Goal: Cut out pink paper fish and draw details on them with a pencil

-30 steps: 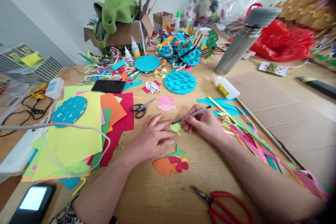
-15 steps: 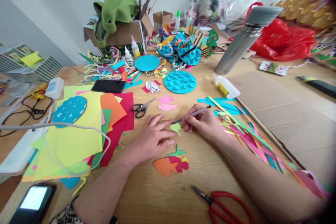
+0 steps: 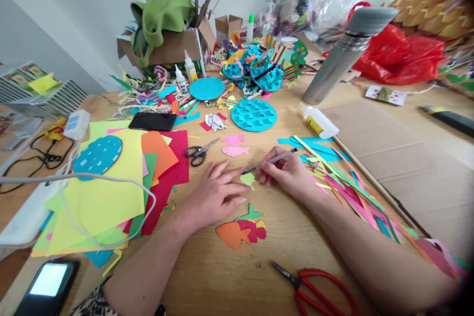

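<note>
My right hand [image 3: 283,170] is closed round a slim grey pen [image 3: 281,156], whose tip points down-left to a small light-green paper fish [image 3: 249,180]. Fingers spread, my left hand [image 3: 218,195] lies on the table with its fingertips at the left edge of that fish. Two pink paper fish [image 3: 235,151] lie just beyond. Nearer to me are an orange paper fish [image 3: 228,235], a red one [image 3: 255,232] and a green piece [image 3: 250,214], partly overlapping. Black-handled scissors [image 3: 199,153] rest beyond my left hand.
Coloured sheets [image 3: 107,197] with a white cable across them lie left. Red-handled scissors [image 3: 307,286] sit at the front. Paper strips [image 3: 355,192], a glue bottle [image 3: 320,122], cardboard [image 3: 400,143] and a steel flask [image 3: 333,64] are right. Blue discs [image 3: 254,115] lie further back.
</note>
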Demonstrator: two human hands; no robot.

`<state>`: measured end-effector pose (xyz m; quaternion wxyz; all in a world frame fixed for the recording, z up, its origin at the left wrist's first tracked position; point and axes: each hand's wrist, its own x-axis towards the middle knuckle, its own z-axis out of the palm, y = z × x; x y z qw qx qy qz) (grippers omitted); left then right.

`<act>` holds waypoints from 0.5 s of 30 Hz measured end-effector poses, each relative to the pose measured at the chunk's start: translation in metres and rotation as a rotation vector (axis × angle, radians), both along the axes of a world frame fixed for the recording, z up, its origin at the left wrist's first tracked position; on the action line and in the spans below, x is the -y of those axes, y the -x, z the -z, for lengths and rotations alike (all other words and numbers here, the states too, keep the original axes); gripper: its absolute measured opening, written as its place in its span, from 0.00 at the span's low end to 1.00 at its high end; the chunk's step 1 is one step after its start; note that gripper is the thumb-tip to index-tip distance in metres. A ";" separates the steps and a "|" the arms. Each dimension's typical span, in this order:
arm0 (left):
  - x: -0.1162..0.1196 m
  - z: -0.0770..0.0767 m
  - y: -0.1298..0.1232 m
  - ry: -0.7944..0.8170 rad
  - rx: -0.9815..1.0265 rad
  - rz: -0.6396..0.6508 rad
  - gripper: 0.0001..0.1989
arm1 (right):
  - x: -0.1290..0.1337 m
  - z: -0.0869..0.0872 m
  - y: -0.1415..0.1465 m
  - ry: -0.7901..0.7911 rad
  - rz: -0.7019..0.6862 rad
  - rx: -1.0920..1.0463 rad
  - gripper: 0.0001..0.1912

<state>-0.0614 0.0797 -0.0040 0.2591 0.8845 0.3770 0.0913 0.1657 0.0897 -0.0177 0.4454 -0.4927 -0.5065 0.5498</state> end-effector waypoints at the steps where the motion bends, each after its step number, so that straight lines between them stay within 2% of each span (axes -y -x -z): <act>1: 0.000 0.000 0.000 0.001 0.000 0.001 0.14 | 0.000 0.000 0.000 0.000 -0.002 0.001 0.16; 15: 0.000 0.001 -0.001 0.012 -0.003 -0.006 0.14 | 0.000 0.003 0.000 0.005 -0.012 -0.015 0.13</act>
